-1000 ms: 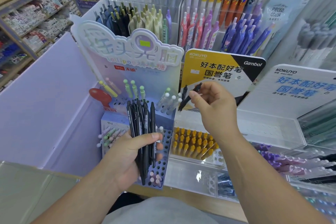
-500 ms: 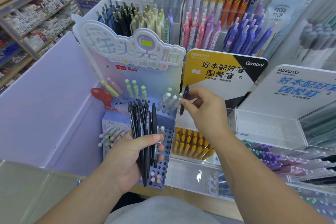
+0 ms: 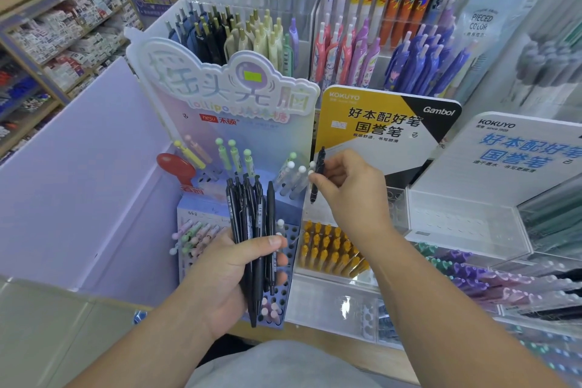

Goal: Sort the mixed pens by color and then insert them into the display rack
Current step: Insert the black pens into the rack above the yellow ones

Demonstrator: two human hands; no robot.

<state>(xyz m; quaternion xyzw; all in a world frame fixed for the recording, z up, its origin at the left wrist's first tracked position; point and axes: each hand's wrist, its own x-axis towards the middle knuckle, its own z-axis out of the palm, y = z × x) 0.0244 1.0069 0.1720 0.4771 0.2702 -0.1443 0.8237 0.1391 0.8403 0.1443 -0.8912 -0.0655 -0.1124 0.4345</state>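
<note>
My left hand [image 3: 230, 274] grips a bundle of several black pens [image 3: 252, 230], held upright in front of the blue perforated rack [image 3: 291, 236]. My right hand [image 3: 352, 189] pinches a single black pen [image 3: 317, 173] nearly upright, tip down, at the left edge of the yellow-and-black Kokuyo display rack [image 3: 378, 132]. Below that hand, yellow-capped pens [image 3: 330, 249] fill the clear tray of that rack.
A pastel lollipop-pen stand [image 3: 226, 98] holds green, yellow and white pens behind my left hand. A white Kokuyo rack [image 3: 504, 161] with a clear box stands to the right. Purple and teal pens [image 3: 472, 274] lie lower right. Shelves of pens rise behind.
My right hand has dropped and drifted left, turning its black pen from slanted to nearly upright. The left hand and its bundle have stayed put.
</note>
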